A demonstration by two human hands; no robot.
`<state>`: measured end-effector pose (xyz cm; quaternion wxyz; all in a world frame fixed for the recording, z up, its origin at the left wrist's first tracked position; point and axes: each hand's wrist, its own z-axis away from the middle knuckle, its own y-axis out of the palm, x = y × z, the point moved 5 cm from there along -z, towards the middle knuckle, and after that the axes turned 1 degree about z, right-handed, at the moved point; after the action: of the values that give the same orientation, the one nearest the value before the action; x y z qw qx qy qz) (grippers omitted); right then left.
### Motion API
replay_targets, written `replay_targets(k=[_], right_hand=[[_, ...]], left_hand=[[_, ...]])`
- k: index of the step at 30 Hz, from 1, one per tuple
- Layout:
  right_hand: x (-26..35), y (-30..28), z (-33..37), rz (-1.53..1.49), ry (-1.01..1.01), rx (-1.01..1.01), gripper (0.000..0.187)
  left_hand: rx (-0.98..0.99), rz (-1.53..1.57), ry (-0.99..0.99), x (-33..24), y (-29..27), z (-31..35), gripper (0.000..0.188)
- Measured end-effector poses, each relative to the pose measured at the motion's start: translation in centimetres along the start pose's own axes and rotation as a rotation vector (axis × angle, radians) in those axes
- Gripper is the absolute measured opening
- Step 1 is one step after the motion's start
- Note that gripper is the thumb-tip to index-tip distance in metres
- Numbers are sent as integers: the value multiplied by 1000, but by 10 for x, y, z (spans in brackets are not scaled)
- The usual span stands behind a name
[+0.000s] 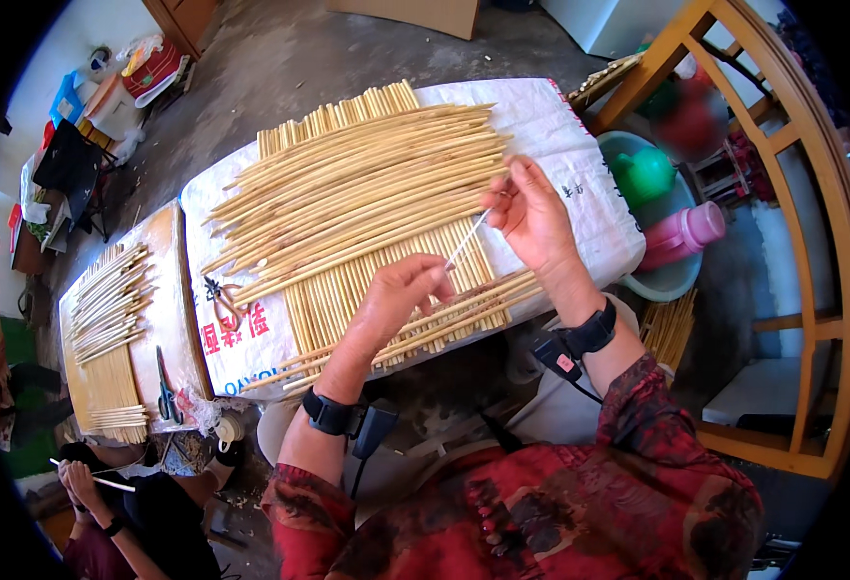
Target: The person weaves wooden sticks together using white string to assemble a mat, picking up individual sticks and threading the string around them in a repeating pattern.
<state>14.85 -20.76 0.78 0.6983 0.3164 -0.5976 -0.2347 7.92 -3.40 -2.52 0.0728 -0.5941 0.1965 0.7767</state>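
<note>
Currently, both hands are on one white cord [466,242], just right of frame centre, stretched on a slant between them. Right hand [533,217] has thumb and fingers pinched together on the upper end, over the right ends of a pile of long pale sticks [367,184]. Left hand [401,293] is lower and nearer centre, fingertips closed on the other end; can't tell whether its lower fingers touch the sticks below. Black wristband [328,414] on the left wrist, similar black strap [591,332] on the right. Stick pile sits upper centre, lying roughly crosswise on a layer of thin upright-running sticks [333,304], whose ends show past it at top and bottom. Few more loose crosswise sticks [377,350] lie over that layer along the near edge, below the left hand. All of it rests on a printed white sack cloth [594,213] covering the table. Dark looped tool [224,302] at the left edge of the pile, partly hidden, type unclear. Second table [169,290] at left has a smaller stick stack [111,304] plus dark scissors [166,391] near its lower right corner. Lower left of frame: a co-worker's hands [79,480] on a single pale stick [114,482]. Right side: basin [659,288] with green [645,176] and pink [681,235] items, beside a wooden frame [802,242].
</note>
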Motion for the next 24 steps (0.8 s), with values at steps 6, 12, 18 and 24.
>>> replay_targets(k=[6,12,18,24], right_hand=[[88,-31,-6,8,-225,-100,18],[211,-79,-4,27,-413,-112,13],[278,-166,6,90,-502,-336,18],[367,-254,30,14,-531,-264,12]], left_hand=[[-4,-299,16,6,-9,-8,15],[-42,-281,38,8,-20,-14,11],[-189,-389,77,3,-35,-28,12],[-391,-115,79,3,-64,-32,14]])
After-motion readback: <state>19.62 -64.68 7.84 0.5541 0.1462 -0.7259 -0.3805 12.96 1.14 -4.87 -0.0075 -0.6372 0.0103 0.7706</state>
